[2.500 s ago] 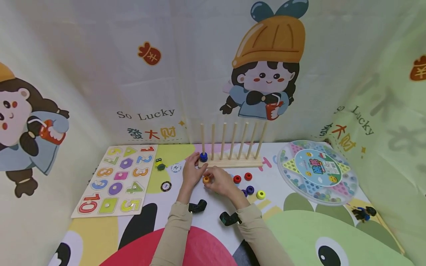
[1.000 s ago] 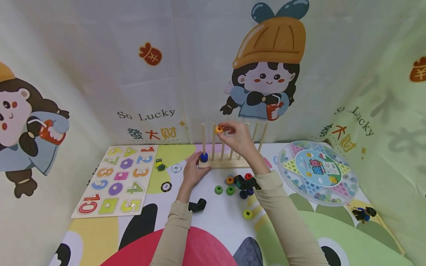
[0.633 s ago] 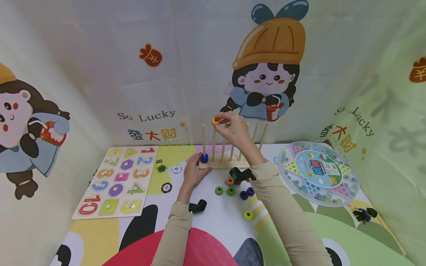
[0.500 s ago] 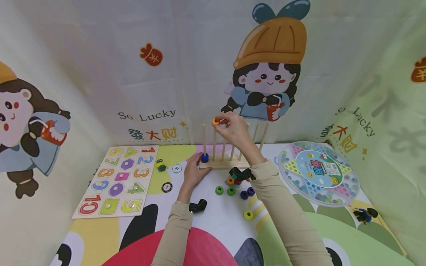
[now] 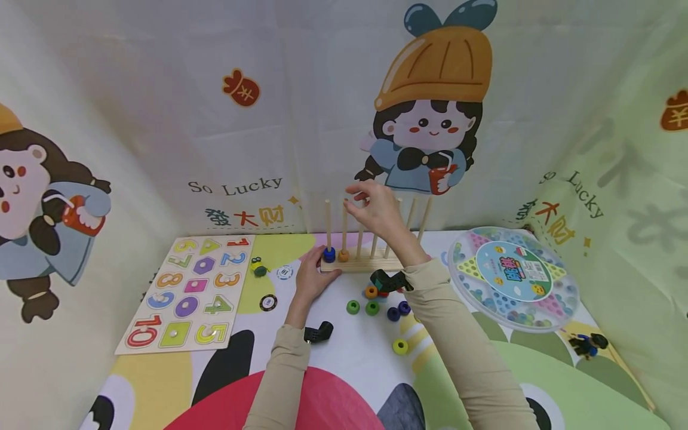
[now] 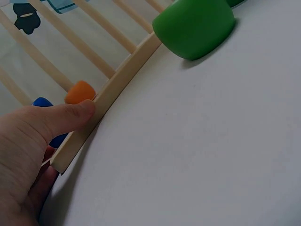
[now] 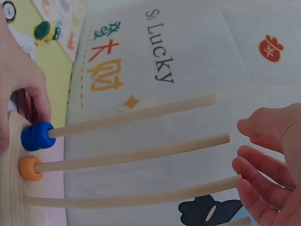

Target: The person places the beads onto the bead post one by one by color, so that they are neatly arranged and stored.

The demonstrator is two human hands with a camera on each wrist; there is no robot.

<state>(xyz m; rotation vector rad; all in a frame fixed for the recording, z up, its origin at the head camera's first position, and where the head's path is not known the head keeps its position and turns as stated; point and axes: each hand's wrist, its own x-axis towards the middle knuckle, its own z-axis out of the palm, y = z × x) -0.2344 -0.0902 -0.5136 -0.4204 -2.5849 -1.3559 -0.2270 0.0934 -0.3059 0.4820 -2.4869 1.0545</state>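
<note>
Since half a second earlier, the orange ring (image 5: 344, 255) had left the fingers of the right hand (image 5: 376, 212) and now sat at the bottom of the second peg (image 5: 344, 230), on the wooden peg rack (image 5: 361, 263), just beside the blue ring (image 5: 329, 254) on the first peg. The right hand stayed up near the tops of the pegs, its fingers (image 7: 263, 169) relaxed and spread, holding nothing. The left hand (image 5: 312, 278) rested on the bench (image 5: 349, 349) at the left end of the rack; its thumb (image 6: 61, 117) pressed against the front edge of the wooden base, and the fingers were straight. In front of the rack, loose rings lay on the printed cover of the bench: two green rings (image 5: 362, 307), another orange one, dark blue ones and a yellow-green ring (image 5: 399, 346) a little apart from them. A number puzzle board (image 5: 188, 289) lay to the left, well apart from the rack, and a round box of marbles (image 5: 513, 278) stood to the right.
</note>
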